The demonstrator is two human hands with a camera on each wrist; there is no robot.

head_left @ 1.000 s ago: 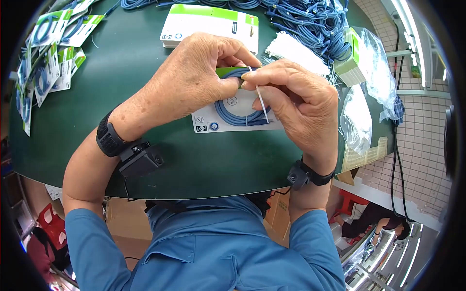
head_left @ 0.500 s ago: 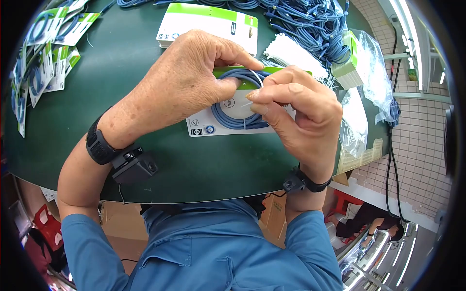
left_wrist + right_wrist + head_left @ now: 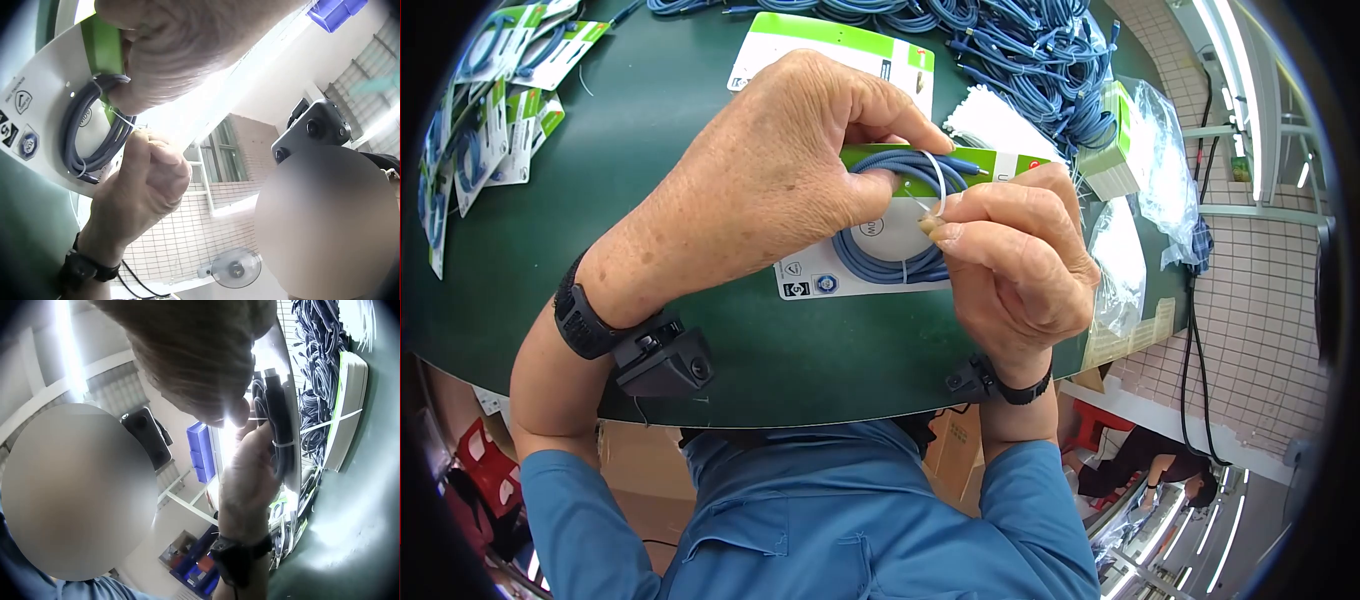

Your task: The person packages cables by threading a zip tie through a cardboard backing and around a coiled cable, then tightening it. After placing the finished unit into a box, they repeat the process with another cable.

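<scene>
A coil of blue cable [image 3: 862, 266] lies against a white and green printed card [image 3: 800, 272]. My left hand [image 3: 795, 150] grips the coil and the card's upper left part, its thumb over the cable and its index finger reaching along the top. From the coil's upper right a white cable tie [image 3: 942, 182] curves down to my right hand [image 3: 1032, 255], whose thumb and fingertips pinch it. Another tie [image 3: 905, 270] binds the bottom of the coil. A cable plug [image 3: 270, 376] shows at the coil's end in the right wrist view.
More printed cards [image 3: 825, 38] lie behind my hands, with white cable ties [image 3: 1000, 122] and a heap of blue cables [image 3: 1055, 75] beside them. Carded cables [image 3: 495, 140] pile up at left. A card stack [image 3: 1115, 165] and plastic bags [image 3: 1165, 175] are at right.
The tie's long straight length across the coil now appears as a curve, and my right fingers pinch it lower down. Card and coil have shifted slightly left and toward me; a plug has come into sight.
</scene>
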